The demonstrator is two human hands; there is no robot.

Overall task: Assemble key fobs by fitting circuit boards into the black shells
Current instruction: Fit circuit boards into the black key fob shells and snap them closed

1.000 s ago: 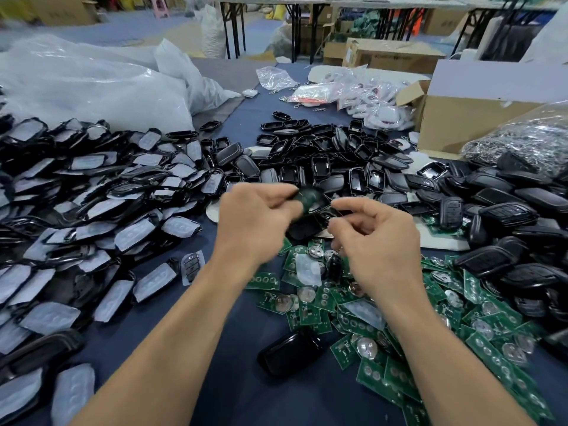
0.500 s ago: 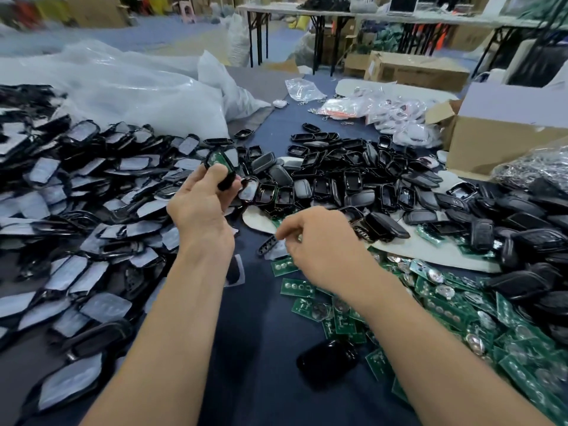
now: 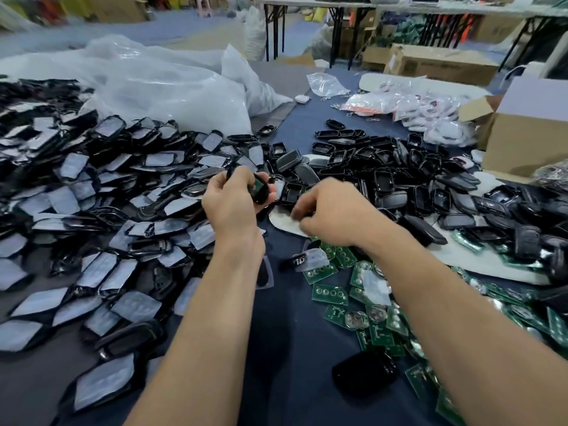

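Here the left hand (image 3: 233, 202) gripped a black shell (image 3: 265, 193) holding a green board (image 3: 254, 188) — at its three o'clock the right hand (image 3: 333, 214) curled, blurred, hold unclear.

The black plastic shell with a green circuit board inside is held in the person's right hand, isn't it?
No. The head view shows the left hand holding the black plastic shell with the green circuit board inside; the right hand does not touch it.
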